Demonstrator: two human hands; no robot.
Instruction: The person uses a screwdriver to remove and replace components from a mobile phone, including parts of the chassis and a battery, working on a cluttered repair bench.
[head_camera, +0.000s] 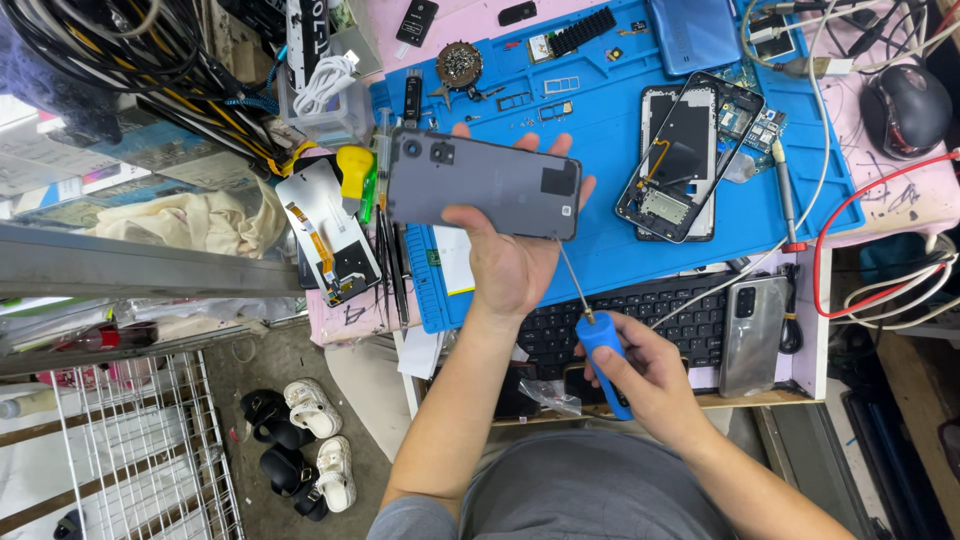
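Above the blue rubber work mat (610, 130), the left hand (510, 262) grips a grey flat phone back (484, 183), long axis sideways; the right hand (650, 375) clasps a blue-handled metal screwdriver (603, 352) pointing up at it.

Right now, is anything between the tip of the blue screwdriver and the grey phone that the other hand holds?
Nothing visible. The left hand holds the grey phone over the blue mat. The right hand holds the blue screwdriver; its thin shaft runs bare up to the phone's lower edge.
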